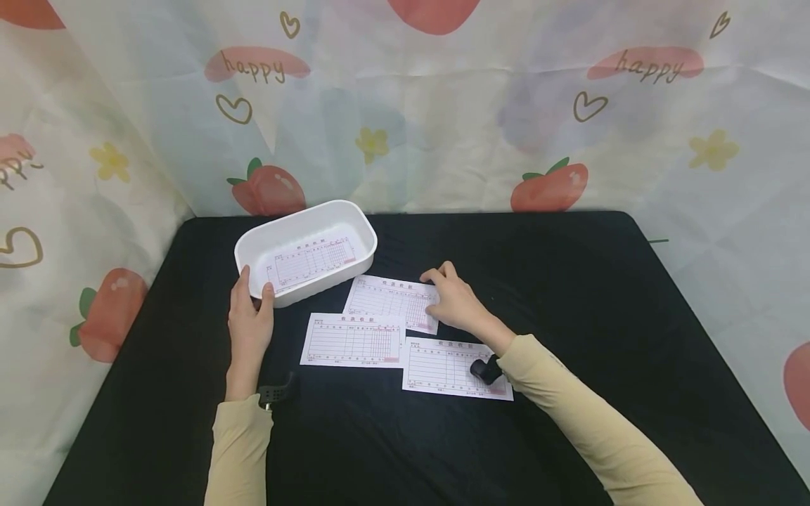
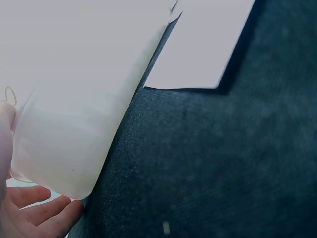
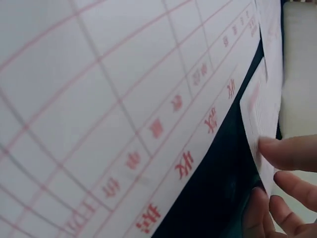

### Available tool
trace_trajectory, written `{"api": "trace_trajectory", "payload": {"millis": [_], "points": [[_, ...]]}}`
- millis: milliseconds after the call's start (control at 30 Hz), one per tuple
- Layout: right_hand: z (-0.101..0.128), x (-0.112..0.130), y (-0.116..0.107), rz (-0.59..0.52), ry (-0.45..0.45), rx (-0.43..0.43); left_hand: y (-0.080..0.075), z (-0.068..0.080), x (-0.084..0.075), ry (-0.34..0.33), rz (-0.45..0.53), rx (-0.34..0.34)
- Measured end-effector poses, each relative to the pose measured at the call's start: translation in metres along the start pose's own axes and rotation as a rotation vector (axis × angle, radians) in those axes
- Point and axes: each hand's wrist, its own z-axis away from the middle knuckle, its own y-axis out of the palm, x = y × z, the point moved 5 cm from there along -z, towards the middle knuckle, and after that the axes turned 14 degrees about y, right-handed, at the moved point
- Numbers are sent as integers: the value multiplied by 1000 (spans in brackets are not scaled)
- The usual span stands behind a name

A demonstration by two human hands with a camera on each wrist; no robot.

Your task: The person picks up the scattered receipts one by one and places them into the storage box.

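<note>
My left hand point(image 1: 249, 334) grips the near left corner of a white plastic tub point(image 1: 304, 287), thumb and fingers spread round it. In the left wrist view its fingers point(image 2: 57, 215) curl against the tub's corner. A printed receipt slip point(image 1: 310, 261) lies inside the tub. My right hand point(image 1: 460, 301) is at the right edge of another receipt slip point(image 1: 389, 299) on the table. The right wrist view shows the thumb point(image 3: 282, 152) on that slip's face, with the other fingers curled at its edge.
Two more receipt slips lie nearer on the black table point(image 1: 354, 450): a left one point(image 1: 351, 341), overlapping the slip at my right hand, and a right one point(image 1: 436, 369) under my right wrist. A patterned curtain point(image 1: 443, 126) hangs behind the table.
</note>
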Motion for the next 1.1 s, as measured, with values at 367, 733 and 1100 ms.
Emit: {"api": "trace_trajectory", "payload": {"millis": [367, 733, 1100], "points": [[1, -8, -20, -132, -31, -88, 1, 0, 1, 6, 3, -4], [2, -17, -46, -191, -47, -218, 0, 1, -1, 18, 7, -15], [2, -21, -75, -214, -98, -318, 0, 1, -1, 9, 6, -11]]}}
